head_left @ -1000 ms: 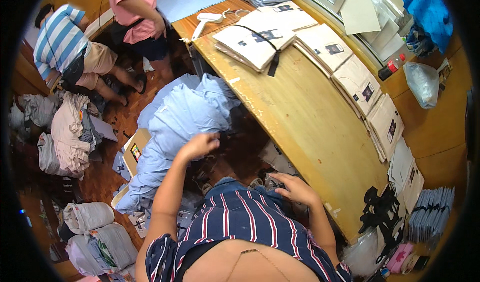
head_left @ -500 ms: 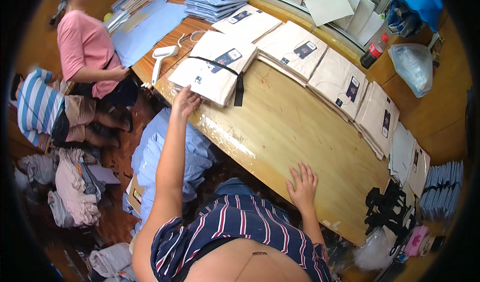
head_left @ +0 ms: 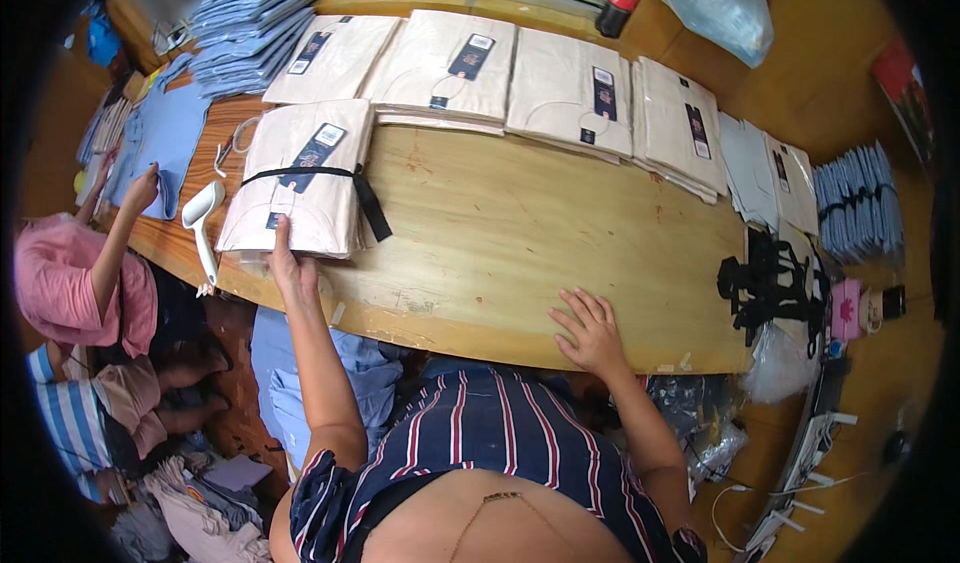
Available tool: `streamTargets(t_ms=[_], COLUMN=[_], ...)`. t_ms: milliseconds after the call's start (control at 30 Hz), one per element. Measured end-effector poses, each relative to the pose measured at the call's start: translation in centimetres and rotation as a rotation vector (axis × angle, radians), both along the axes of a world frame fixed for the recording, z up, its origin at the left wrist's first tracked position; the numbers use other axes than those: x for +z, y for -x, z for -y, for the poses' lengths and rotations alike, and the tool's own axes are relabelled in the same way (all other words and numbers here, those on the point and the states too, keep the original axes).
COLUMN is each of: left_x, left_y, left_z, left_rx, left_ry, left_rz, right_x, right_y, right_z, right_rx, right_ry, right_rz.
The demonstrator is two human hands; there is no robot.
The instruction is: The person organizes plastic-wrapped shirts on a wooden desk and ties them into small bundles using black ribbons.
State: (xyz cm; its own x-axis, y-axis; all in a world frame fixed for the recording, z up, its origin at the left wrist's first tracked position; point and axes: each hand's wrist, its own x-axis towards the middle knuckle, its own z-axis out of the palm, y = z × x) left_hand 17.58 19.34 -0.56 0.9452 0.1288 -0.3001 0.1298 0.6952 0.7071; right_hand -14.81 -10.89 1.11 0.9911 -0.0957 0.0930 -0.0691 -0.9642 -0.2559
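My left hand (head_left: 292, 271) grips the front edge of a bundle of folded cream garments (head_left: 262, 155) at the table's left. Its thumb lies on top and the other fingers are partly hidden beneath. A black strap (head_left: 371, 206) runs round the bundle, its loose end hanging over the right side, and a dark hang tag (head_left: 318, 156) lies under the strap. Resting on the table near its front edge, my right hand (head_left: 590, 333) has its fingers spread and holds nothing.
Several stacks of bagged cream garments (head_left: 570, 98) line the table's (head_left: 480, 233) back. A white handheld device (head_left: 203, 208) lies left of the bundle; black straps (head_left: 765, 288) lie right. Blue folded clothes (head_left: 250, 28) are piled back left. Two people (head_left: 85, 283) work at the left.
My view has swung left to right, so the table sits more level. My left thumb has come onto the bundle's top, and the bundle appears turned. The right hand still rests on the table.
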Motion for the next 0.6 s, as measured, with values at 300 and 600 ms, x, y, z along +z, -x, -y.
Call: streamTargets(t_ms=[300, 600], left_x=[0.8, 2.4], left_y=[1.4, 7.0], left_z=[-2.1, -7.7], left_rx=[-0.147, -0.584], left_ry=[-0.084, -0.540], left_rz=[-0.002, -0.122], right_x=[-0.3, -0.1], right_y=[0.0, -8.3], right_z=[0.0, -0.9], right_rx=[-0.018, -0.215], right_ry=[0.001, -0.533], right_rz=[0.049, 0.373])
